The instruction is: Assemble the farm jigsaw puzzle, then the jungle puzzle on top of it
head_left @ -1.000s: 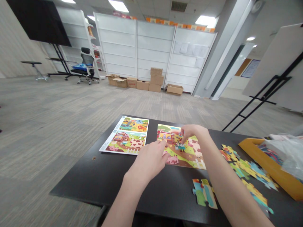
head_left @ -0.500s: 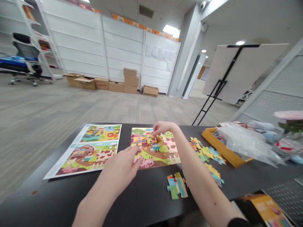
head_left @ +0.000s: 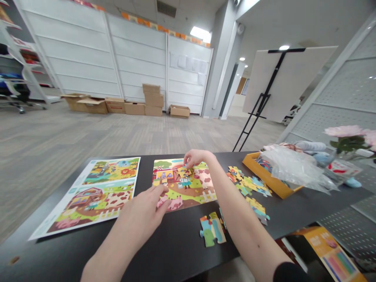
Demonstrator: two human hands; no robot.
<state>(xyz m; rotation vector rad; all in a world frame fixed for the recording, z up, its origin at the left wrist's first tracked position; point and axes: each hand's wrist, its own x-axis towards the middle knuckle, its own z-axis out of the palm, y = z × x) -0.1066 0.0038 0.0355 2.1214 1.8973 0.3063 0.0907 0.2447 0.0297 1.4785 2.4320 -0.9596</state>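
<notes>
A farm-scene jigsaw puzzle (head_left: 194, 192) lies on the black table, with a barn, a cow and a pig in its picture. Over its upper middle, my right hand (head_left: 196, 157) pinches a puzzle piece (head_left: 183, 171) with yellow and brown on it; whether the piece touches the board I cannot tell. My left hand (head_left: 148, 205) rests at the puzzle's lower left edge, thumb and forefinger apart by the pink pig, holding nothing. To the left lies a printed picture sheet (head_left: 101, 188) showing a zoo scene above the same farm scene.
Joined loose pieces (head_left: 213, 230) lie near the front edge, and more puzzle pieces (head_left: 249, 186) are piled beyond my right forearm. An orange box (head_left: 266, 176) with plastic bags stands at the right, near pink flowers (head_left: 346, 133). A colourful box (head_left: 331, 250) sits lower right.
The camera view has swung to the right, so everything appears further left. The piece in my right hand looks tilted flatter over the puzzle. My left hand stays by the pig.
</notes>
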